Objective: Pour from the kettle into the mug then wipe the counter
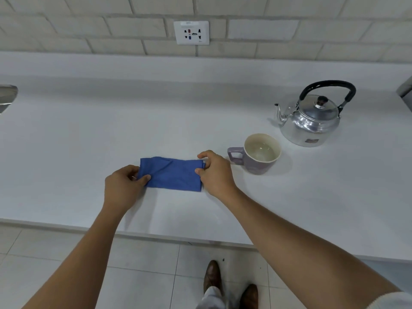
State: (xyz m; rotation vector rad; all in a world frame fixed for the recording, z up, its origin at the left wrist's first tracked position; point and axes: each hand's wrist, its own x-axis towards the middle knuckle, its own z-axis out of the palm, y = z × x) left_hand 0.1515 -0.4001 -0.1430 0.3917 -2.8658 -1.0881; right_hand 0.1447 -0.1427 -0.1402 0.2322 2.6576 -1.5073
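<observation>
Brown shoes (230, 284) stand on the pale floor tiles (142, 275) at the bottom, below the edge of the white counter (89, 134). Two bare forearms reach up from there onto the counter, where a folded blue cloth (172, 173) lies flat near the front edge. It is a wide rectangle with a diagonal crease running across its upper half. At its left end, the left hand (122, 186) pinches the cloth between thumb and fingers; at the right end, the right hand (215, 172) grips the short edge the same way, thumb on top.

Just to the right of the right hand stands a lilac mug (258, 153), upright, handle pointing left, its cream inside holding a little clear liquid at the bottom. Behind and to the right of the mug, near it but apart, sits a shiny metal kettle (312, 121) with a black arched handle, a dark knob on its closed lid and its spout turned left. On the tiled wall behind is a white socket (191, 32).
</observation>
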